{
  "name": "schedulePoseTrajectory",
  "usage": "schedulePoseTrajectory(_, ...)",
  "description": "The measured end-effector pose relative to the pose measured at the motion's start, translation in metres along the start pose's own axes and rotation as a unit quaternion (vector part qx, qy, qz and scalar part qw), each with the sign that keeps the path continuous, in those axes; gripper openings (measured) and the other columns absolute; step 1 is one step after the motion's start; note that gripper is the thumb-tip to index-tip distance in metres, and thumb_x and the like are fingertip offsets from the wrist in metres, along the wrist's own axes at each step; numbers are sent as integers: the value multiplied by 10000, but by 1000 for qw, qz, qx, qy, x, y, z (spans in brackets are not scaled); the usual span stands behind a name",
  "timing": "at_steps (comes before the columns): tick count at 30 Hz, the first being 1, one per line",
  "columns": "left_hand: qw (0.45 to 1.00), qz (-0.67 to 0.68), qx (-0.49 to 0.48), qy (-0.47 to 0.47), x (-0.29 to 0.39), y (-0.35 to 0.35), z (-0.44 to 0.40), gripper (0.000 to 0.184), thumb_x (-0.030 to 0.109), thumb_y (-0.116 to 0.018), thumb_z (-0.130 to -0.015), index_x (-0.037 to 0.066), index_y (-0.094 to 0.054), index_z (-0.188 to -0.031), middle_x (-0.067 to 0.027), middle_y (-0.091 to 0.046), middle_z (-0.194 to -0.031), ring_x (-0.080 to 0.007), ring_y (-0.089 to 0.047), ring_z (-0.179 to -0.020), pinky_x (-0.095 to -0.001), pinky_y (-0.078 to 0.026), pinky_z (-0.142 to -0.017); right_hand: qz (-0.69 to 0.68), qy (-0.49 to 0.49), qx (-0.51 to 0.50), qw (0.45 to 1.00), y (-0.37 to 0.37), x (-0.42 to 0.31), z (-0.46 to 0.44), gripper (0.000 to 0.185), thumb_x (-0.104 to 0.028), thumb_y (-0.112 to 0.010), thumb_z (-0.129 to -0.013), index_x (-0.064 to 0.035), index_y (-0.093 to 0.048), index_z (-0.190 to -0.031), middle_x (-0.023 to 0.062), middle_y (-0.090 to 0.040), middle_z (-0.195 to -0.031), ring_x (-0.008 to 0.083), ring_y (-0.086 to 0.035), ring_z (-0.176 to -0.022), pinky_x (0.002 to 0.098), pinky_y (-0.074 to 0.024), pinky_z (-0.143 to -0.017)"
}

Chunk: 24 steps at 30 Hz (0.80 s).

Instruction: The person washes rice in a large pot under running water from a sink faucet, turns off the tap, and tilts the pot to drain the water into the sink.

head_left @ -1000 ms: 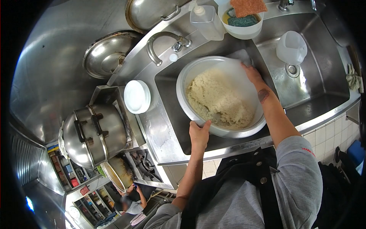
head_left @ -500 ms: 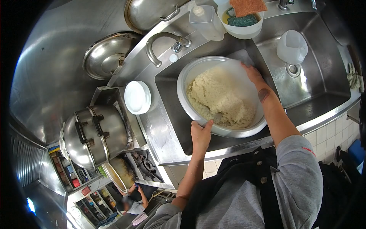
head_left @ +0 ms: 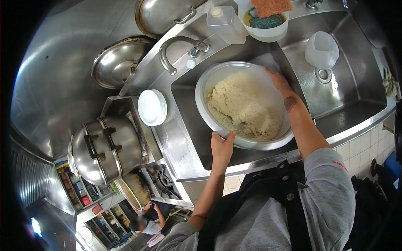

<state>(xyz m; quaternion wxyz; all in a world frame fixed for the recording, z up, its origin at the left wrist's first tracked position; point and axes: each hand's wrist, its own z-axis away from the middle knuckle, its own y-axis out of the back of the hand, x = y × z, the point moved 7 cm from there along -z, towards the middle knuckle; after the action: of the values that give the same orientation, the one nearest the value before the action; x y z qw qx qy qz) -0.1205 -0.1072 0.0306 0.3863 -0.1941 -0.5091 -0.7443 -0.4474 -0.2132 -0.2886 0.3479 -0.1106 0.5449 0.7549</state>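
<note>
A large pale metal bowl (head_left: pixel 202 109) is in the left sink basin (head_left: pixel 184 121). Whitish, grainy food like rice (head_left: pixel 240 104) is heaped in it, with a cloudy haze over its upper right part. My left hand (head_left: pixel 222 146) grips the near left rim, thumb on top and fingers curled below the edge. On the far right side, my right hand (head_left: pixel 277 79) is closed on the rim, its fingers partly hidden behind the bowl.
A curved faucet (head_left: pixel 167 58) reaches over the left basin's corner. White dishes (head_left: pixel 151 107) are stacked left of it. Behind stand a soap bottle (head_left: pixel 226 26) and a tub with sponges (head_left: pixel 268 33). A plastic jug (head_left: pixel 321 50) lies in the right basin. A person (head_left: pixel 153 224) is at lower left.
The view has shifted very slightly. Both hands keep their hold on the bowl, which stays in nearly the same place.
</note>
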Motion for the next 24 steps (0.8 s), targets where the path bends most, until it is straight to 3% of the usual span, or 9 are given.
schedulePoseTrajectory(3, 1000, 2, -4, 7, 3, 0, 1, 395, 234, -704, -756, -69, -451, -761, -155, -535, -661, -206, -518, -612, -349, -419, -552, -16, -24, 11, 1000, -29, 26, -24, 508, -86, -298, -916, -312, -277, -1370, 246, -441, -1248, 379, -479, -1124, 410, -387, -963)
schedulePoseTrajectory(5, 1000, 1, -21, 8, 1, -2, 0, 359, 202, -701, -768, -49, -445, -792, -128, -538, -729, -164, -537, -612, -288, -449, -505, -17, -33, 10, 999, -35, 33, -29, 514, -79, -300, -914, -312, -274, -1372, 242, -432, -1261, 377, -475, -1131, 409, -385, -966)
schedulePoseTrajectory(9, 1000, 5, -26, 3, 4, -2, 2, 348, 192, -702, -772, -34, -440, -800, -111, -536, -759, -141, -540, -605, -256, -457, -482, -13, -30, -15, 999, -6, 6, -4, 507, -92, -291, -922, -312, -264, -1378, 238, -402, -1296, 366, -451, -1162, 404, -368, -984)
schedulePoseTrajectory(19, 1000, 4, -29, 7, 6, -3, 2, 349, 194, -705, -770, -31, -441, -808, -111, -534, -771, -139, -527, -598, -255, -449, -486, -84, -82, -64, 991, 13, -7, 12, 431, -369, -233, -956, -296, -260, -1380, 200, -338, -1368, 344, -369, -1240, 388, -281, -1043)
schedulePoseTrajectory(24, 1000, 9, -29, 0, 5, -4, 1, 348, 192, -704, -772, -30, -439, -814, -114, -536, -793, -140, -534, -627, -256, -457, -506, -87, -68, -44, 993, -4, 8, -1, 448, -416, -237, -947, -280, -288, -1371, 202, -323, -1376, 348, -354, -1248, 385, -273, -1045)
